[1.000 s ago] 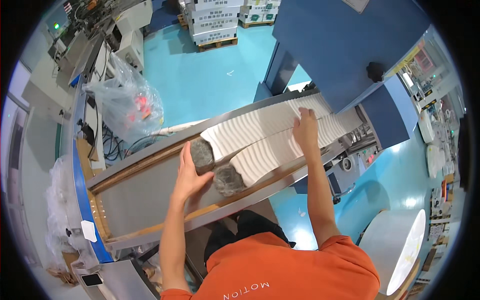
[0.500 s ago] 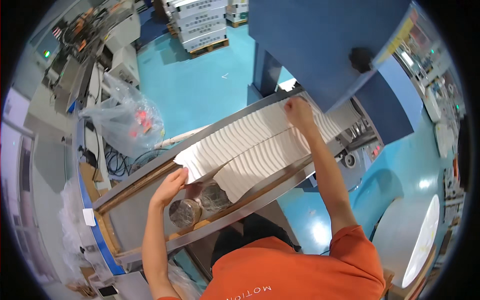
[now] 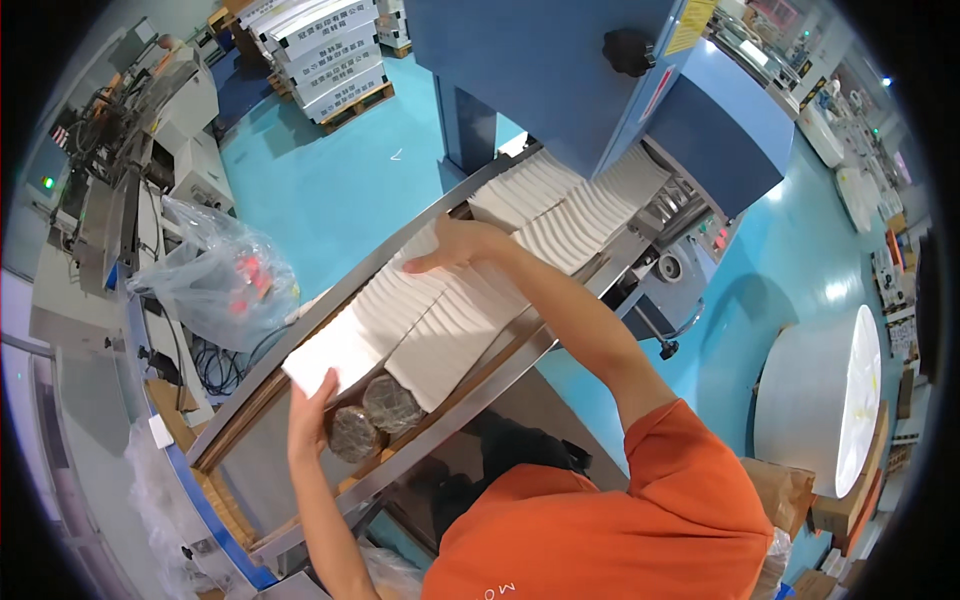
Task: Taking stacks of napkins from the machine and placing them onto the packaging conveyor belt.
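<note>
Two rows of folded white paper napkins lie side by side in a long metal trough (image 3: 395, 470). My left hand (image 3: 308, 418) presses on the near end of the far row (image 3: 345, 345), thumb on top, its other fingers mostly hidden. My right hand (image 3: 462, 243) clasps the other end of that same section, thumb along the top and fingers out of sight behind. A gap parts this section from the napkins (image 3: 525, 190) closer to the machine. The near row (image 3: 450, 340) lies alongside, untouched. Two round weights wrapped in clear film (image 3: 390, 403) sit against its end.
A tall blue machine (image 3: 520, 80) stands over the trough's far right end. Left of the trough hangs a clear plastic bag (image 3: 215, 270) with red bits inside, above coiled black cables (image 3: 210, 368). A large white roll (image 3: 815, 400) stands at right. Stacked boxes (image 3: 320, 60) sit on a pallet behind.
My right hand has come back toward me from beside the machine, and my left has moved left and down. The held napkin section has slid along the trough, leaving a gap behind it.
</note>
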### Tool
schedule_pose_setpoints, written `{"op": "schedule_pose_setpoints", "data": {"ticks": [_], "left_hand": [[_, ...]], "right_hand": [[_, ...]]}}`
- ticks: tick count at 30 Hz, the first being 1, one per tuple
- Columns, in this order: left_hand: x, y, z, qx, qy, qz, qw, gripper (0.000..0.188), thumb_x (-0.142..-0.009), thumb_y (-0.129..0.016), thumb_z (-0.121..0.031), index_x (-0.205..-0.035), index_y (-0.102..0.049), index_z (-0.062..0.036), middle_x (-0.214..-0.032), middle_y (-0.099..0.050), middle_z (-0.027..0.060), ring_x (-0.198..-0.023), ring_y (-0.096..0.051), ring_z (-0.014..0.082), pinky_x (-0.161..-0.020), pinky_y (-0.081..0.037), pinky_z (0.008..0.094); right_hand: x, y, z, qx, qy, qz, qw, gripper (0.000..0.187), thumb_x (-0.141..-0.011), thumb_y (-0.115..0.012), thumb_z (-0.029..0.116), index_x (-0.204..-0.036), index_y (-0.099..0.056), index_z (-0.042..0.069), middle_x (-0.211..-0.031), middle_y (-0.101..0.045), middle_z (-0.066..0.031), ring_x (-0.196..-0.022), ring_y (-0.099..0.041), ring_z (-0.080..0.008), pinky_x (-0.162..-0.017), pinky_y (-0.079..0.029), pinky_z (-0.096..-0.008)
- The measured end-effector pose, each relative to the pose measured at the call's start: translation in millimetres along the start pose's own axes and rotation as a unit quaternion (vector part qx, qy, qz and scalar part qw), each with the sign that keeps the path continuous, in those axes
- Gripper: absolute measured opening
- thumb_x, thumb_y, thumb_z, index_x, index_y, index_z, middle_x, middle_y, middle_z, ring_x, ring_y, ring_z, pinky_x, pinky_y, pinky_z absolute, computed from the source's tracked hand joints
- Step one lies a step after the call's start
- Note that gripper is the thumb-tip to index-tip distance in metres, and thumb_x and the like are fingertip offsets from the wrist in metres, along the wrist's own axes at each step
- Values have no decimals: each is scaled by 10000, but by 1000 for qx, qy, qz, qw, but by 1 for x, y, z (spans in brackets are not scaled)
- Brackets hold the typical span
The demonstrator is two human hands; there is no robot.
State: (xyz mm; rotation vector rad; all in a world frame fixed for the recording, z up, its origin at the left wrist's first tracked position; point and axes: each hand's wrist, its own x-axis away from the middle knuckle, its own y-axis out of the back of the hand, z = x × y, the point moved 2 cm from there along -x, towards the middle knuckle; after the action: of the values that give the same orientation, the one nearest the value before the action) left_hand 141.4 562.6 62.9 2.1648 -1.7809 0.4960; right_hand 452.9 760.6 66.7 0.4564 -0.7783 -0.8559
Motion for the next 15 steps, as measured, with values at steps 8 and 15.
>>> {"op": "schedule_pose_setpoints", "data": {"ticks": [8, 15], "left_hand": [[-33, -16, -7, -48, 2, 102, 994, 664, -822, -764, -198, -1362, -445, 18, -1281, -578, 109, -1181, -536, 226, -997, -410, 343], [-60, -44, 4, 12, -72, 77, 994, 417, -785, -662, -172, -1171, -570, -44, -943, -631, 37, -789, -624, 176, -610, -501, 346]], "right_hand": [[15, 16, -18, 22, -59, -97, 993, 1377, -450, -802, 743, -1339, -340, -202, -1330, -493, -317, -1206, -533, -382, -977, -457, -377], [45, 28, -9, -43, -33, -138, 989, 1092, -526, -809, 622, -1211, -525, -179, -1223, -584, -301, -1138, -581, -365, -933, -476, -348]]}}
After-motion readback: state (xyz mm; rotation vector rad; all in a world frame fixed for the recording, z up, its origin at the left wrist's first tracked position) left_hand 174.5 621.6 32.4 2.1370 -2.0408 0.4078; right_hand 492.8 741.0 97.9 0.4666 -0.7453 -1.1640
